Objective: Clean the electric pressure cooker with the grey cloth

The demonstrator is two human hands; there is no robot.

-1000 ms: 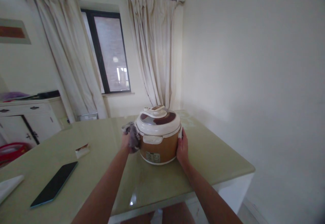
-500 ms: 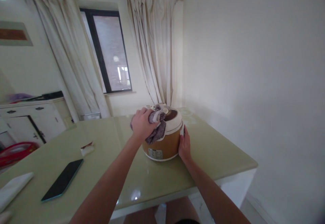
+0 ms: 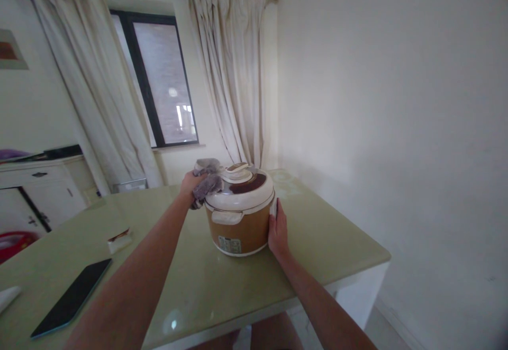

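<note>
A round cooker [image 3: 238,222] with a tan body and a white and brown lid stands on the pale green table [image 3: 341,244]. My left hand [image 3: 189,186] is closed round a grey cloth [image 3: 207,179] and presses it against the lid's left rim. My right hand [image 3: 277,228] lies with its fingers flat against the cooker's right side, steadying it.
A dark phone [image 3: 71,297] lies near the table's left front, with a small white packet [image 3: 119,239] behind it. A white cabinet [image 3: 35,191] stands at the left wall. Cream curtains [image 3: 234,80] flank a dark window [image 3: 159,85]. A bare wall runs along the right.
My left hand has swept the cloth from the cooker's left side up over the lid and back to the lid's left rear edge. My right hand has stayed on the cooker.
</note>
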